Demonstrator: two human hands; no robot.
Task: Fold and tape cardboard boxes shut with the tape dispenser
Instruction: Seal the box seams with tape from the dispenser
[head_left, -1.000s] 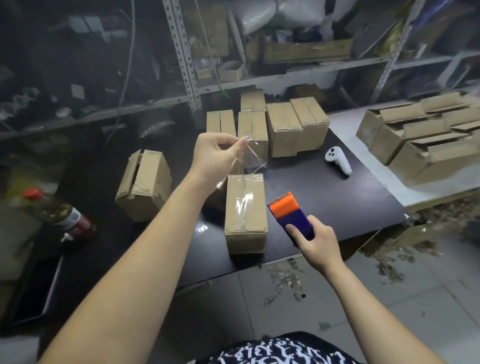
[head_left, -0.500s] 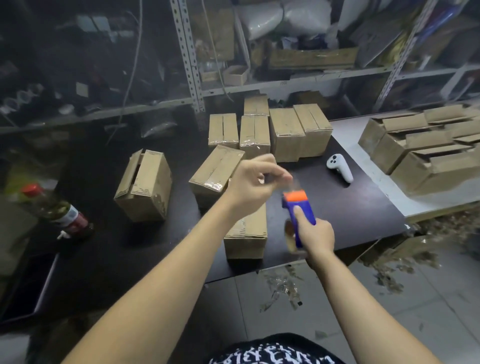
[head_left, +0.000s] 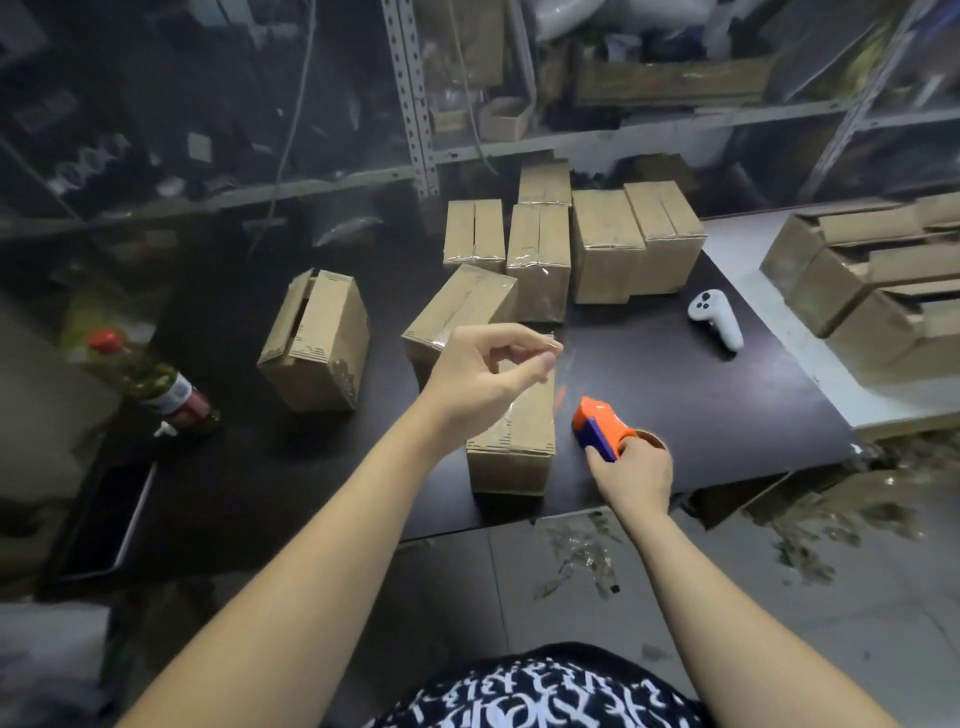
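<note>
A small cardboard box (head_left: 511, 441) stands near the front edge of the black table (head_left: 675, 395), with clear tape along its top. My left hand (head_left: 483, 376) hovers just above it with loosely curled fingers; I see nothing in them. To the right of the box, my right hand (head_left: 631, 475) grips the orange and blue tape dispenser (head_left: 600, 426), which rests low on the table. Behind my left hand, a taped box (head_left: 457, 312) lies tilted.
Several taped boxes (head_left: 608, 244) stand in a row at the back. A box with a loose flap (head_left: 314, 343) sits at the left beside a red-capped bottle (head_left: 156, 387). A white controller (head_left: 716, 319) lies at the right. Open boxes (head_left: 872, 291) fill the white side table.
My left hand, which held up a strip of clear tape, came down to the dispenser and now hovers over the box. My right hand lowered the dispenser onto the table.
</note>
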